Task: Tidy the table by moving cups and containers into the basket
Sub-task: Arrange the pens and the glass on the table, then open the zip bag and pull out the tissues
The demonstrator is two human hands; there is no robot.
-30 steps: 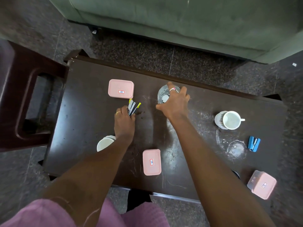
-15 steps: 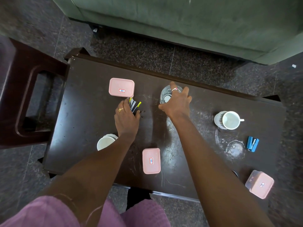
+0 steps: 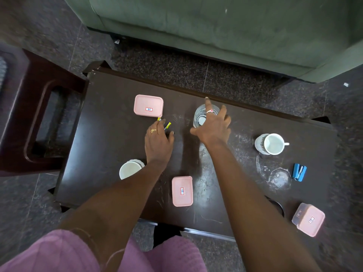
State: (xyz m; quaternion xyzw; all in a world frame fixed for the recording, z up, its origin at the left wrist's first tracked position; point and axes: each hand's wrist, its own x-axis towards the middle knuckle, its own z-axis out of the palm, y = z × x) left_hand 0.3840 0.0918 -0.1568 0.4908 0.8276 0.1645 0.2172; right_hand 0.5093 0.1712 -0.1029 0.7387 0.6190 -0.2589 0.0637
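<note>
Pink container; blue stapler; white mug, outside perhaps speckled.

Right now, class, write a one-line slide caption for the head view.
Left hand grips pens while right hand spreads over a glass on a dark table.

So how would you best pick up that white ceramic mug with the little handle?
Take the white ceramic mug by its handle, coming from the right: it stands upright and the handle juts out that way.
</note>
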